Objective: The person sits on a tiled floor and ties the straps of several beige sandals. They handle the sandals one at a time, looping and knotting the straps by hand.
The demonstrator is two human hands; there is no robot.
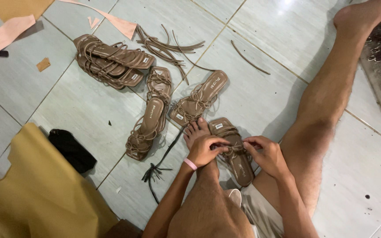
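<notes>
Both hands are working on one brown sandal (237,155) lying on the tiled floor (89,110) between the person's legs. The left hand (204,150) is pinching the thin straps (231,150) at the sandal's middle, fingers curled tight around them; a pink band (190,164) is sitting on its wrist. The right hand (265,154) is gripping the same straps from the other side, fingertips meeting the left hand's over the knot. The sandal's long axis is running from the upper left, away from the person, down to the lower right, toward the body. Which end is the toe I cannot tell. A bare foot (196,131) is resting just beside the left hand, touching the sandal's far end.

Beyond the hands, two more sandals (155,110) are lying flat, and farther left a stack (111,61) of them is piled. Loose strips (168,46) are lying well beyond. A tan sheet (40,189) is spreading left of the left arm.
</notes>
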